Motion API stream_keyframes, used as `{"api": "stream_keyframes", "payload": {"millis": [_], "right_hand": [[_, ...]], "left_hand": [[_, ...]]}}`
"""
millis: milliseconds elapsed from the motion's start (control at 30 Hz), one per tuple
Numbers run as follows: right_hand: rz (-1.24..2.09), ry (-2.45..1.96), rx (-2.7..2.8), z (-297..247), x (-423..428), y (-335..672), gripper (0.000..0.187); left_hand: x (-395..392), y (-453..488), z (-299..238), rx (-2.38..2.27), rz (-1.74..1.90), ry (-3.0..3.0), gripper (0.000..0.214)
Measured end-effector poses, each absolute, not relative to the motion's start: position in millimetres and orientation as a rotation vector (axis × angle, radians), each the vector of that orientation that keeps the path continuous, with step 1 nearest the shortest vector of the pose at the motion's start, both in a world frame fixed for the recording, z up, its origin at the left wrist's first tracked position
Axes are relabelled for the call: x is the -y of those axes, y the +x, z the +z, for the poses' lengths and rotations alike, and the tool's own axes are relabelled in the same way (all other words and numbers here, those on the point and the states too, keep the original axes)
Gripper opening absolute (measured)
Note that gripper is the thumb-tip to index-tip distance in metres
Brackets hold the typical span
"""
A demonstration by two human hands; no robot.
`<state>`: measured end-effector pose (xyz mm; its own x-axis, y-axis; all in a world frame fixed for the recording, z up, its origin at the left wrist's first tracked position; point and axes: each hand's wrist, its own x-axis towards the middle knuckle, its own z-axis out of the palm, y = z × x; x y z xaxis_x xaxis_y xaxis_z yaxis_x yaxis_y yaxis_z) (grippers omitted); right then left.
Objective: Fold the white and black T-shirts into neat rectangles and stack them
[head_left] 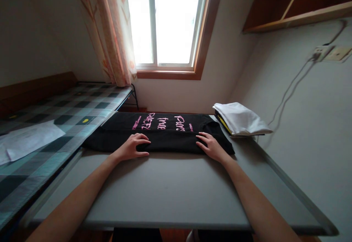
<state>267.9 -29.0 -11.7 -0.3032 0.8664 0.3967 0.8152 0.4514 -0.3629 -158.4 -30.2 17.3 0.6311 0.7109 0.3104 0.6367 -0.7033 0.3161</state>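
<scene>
A black T-shirt [170, 141] with pink lettering lies across the far part of the grey table, its near part folded over in a long band that partly covers the print. My left hand [132, 147] rests on the left half of this band, thumb apart from the fingers near the front edge. On the right half lies my right hand [211, 147], fingers spread over the cloth. Neither hand grips anything that I can see. Just beyond the shirt's right end sits a stack of folded clothes [240, 119], white on top with yellow and black beneath.
The grey table [165, 190] reaches toward me, its right side along the wall. A bed with a checked cover [90, 104] stands at the left, papers [33, 141] on it. A window [176, 22], curtain [110, 25], wall shelf [299, 7] and plugged-in cable [291, 84] are around.
</scene>
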Motion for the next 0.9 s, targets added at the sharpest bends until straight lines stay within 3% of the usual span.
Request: {"api": "stream_keyframes", "payload": {"millis": [267,533,667,900], "right_hand": [[-0.012,-1.306,2.205,0.6,39.5,257.0,0.041],[0.008,-1.076,2.451,17.7,58.3,219.4,0.05],[0.073,-1.131,2.48,21.2,59.5,219.7,0.068],[0.165,-1.369,2.444,26.7,58.5,245.7,0.078]], "left_hand": [[33.1,-140.7,16.8,-1.069,0.674,2.854,0.017],[31.2,-141.1,13.9,-1.027,0.682,2.864,0.025],[30.2,-141.8,13.8,-1.015,0.71,2.829,0.025],[27.1,-144.4,11.1,-1.043,0.685,2.81,0.026]]}}
